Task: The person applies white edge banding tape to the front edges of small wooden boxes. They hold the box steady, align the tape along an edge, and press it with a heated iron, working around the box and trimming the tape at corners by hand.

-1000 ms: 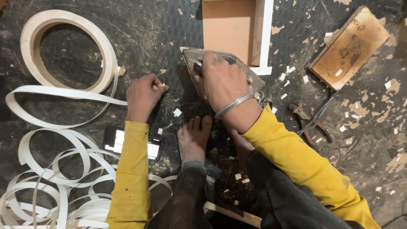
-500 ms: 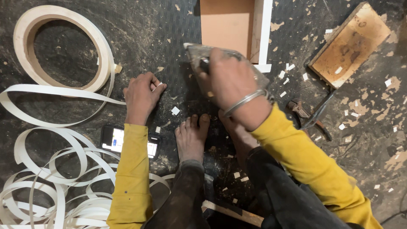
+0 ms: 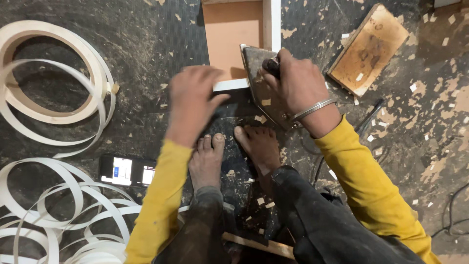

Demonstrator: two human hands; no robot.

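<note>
dark floor (image 3: 146, 44), white strips (image 3: 53, 112), phone (image 3: 128, 171)

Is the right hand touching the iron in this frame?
Touching. The head view shows the right hand closed around the dark handle on top of the iron, fingers wrapped over it, no gap visible.

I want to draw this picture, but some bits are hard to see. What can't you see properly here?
All in the head view:
- Left hand: blurred by motion, so its fingers and whether it touches the wooden panel cannot be told.
- Iron: its handle is hidden under the right hand.
- Wooden panel: cut off by the top edge.
- Phone: its screen is too small to read.
- White edge tape: the loops run past the left and bottom edges.
</note>
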